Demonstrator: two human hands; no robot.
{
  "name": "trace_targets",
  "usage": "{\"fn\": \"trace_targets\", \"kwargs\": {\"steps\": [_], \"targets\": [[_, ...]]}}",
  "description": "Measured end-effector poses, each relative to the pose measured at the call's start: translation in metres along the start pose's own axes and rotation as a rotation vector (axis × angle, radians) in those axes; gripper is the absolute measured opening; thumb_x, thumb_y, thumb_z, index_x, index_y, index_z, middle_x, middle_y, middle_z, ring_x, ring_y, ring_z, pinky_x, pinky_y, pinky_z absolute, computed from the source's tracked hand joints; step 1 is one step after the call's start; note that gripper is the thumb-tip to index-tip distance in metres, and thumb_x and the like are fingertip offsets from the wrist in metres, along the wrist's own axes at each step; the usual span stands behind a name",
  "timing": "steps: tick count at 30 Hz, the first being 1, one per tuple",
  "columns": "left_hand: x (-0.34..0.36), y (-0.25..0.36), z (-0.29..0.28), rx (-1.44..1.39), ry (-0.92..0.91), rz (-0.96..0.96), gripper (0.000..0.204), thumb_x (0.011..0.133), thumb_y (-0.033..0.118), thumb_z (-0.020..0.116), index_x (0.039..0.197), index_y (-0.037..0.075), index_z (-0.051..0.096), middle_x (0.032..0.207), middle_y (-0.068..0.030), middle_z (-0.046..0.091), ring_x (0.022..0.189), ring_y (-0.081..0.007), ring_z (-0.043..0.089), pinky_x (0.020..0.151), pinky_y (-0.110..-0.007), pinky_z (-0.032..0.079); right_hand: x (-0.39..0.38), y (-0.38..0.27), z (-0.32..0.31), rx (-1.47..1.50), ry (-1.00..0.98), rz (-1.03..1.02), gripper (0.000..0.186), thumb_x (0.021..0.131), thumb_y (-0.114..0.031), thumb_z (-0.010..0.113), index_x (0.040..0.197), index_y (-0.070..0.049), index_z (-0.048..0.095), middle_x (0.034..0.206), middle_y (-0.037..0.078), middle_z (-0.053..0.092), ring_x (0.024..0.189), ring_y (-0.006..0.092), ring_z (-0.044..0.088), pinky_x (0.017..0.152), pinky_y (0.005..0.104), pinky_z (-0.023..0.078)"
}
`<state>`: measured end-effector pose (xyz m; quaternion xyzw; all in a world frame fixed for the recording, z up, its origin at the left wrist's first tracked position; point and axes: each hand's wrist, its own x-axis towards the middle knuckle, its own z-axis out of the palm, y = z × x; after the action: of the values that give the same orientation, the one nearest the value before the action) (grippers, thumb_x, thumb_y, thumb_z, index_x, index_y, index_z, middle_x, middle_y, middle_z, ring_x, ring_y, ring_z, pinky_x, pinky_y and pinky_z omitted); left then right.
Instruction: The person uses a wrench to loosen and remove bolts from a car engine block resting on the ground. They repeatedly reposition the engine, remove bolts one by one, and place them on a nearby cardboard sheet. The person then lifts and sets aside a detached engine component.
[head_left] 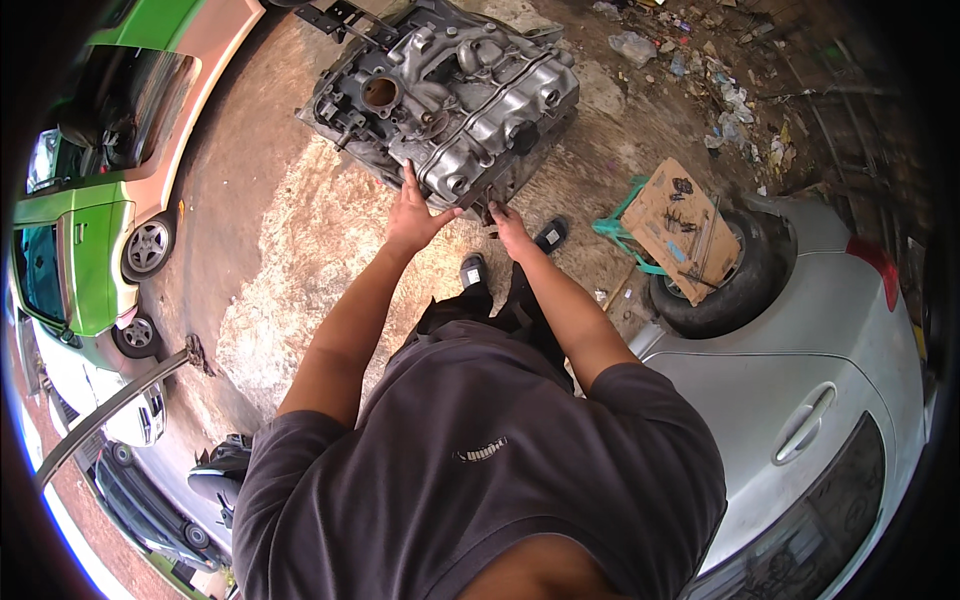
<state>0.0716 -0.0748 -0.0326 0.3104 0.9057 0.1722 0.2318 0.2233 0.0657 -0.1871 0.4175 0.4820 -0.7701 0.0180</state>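
engine (470, 95) just ahead of the shoes (473, 273), left hand (413, 218) splayed against its near edge, probably bracing it, right hand (511, 228) curled at same edge, can't tell if clamped, small parts (682, 187) on cardboard (714, 252), likely for reach.

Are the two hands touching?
Apart: the head view shows a gap between the left hand and right hand at the near edge of the engine.
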Motion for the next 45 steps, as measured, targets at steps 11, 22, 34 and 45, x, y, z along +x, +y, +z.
{"fn": "trace_targets", "kwargs": {"steps": [11,22,34,45], "targets": [[-0.001,0.000,-0.001,-0.030,-0.006,-0.027,0.134,0.070,0.065,0.073,0.149,0.003,-0.016,0.140,-0.0296,0.040,0.126,-0.0414,0.045,0.105,-0.043,0.039,-0.001,-0.159,-0.061,-1.763,0.028,-0.712,0.035,0.092,-0.044,0.055,0.109,-0.017,0.069,0.105,0.005,0.068,0.108,0.0276,0.059,0.093,0.0473,0.042],[-0.003,-0.004,0.004,-0.062,0.079,0.031,0.132,0.070,0.060,0.076,0.150,0.007,-0.016,0.138,-0.0291,0.043,0.124,-0.0414,0.046,0.103,-0.045,0.041,-0.084,-0.175,-0.038,-1.873,0.087,-0.853,0.025,0.090,-0.018,0.055,0.112,-0.019,0.065,0.098,0.007,0.065,0.099,0.0238,0.061,0.091,0.0504,0.040],[-0.003,-0.006,0.003,-0.053,0.055,0.042,0.134,0.070,0.066,0.072,0.150,0.003,-0.016,0.140,-0.0283,0.041,0.124,-0.0411,0.047,0.103,-0.044,0.041,-0.066,-0.063,-0.036,0.003,0.133,0.094,0.021,0.099,-0.028,0.049,0.105,-0.010,0.058,0.083,0.004,0.058,0.075,0.0169,0.057,0.066,0.0356,0.049],[-0.001,-0.008,0.010,-0.019,0.123,0.077,0.136,0.070,0.062,0.075,0.148,0.005,-0.021,0.137,-0.0335,0.041,0.120,-0.0444,0.050,0.101,-0.045,0.042,-0.054,-0.040,0.021,0.472,-0.097,0.312,0.047,0.092,-0.062,0.051,0.078,-0.016,0.051,0.057,-0.005,0.041,0.059,0.0156,0.049,0.054,0.0304,0.037]]}}
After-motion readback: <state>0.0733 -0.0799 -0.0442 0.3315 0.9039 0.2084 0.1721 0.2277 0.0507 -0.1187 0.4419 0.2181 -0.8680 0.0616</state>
